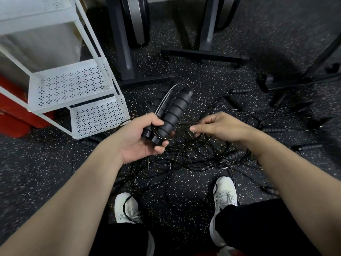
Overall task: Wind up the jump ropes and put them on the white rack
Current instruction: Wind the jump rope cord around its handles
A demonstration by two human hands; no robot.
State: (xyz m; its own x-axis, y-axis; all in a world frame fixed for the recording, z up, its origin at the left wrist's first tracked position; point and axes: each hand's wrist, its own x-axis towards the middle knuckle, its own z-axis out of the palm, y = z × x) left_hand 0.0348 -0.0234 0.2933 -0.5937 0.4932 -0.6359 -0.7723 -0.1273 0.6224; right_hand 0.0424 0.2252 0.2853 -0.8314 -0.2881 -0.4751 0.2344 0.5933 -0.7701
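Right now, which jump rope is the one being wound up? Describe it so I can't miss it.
Start at the white rack; just right of its lowest shelf, the left hand grips a pair of ribbed black handles side by side. Unlike the tangled ropes on the floor, they are lifted.

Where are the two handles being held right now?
In the head view, the handles sit centre-left in the left hand, just right of the white rack.
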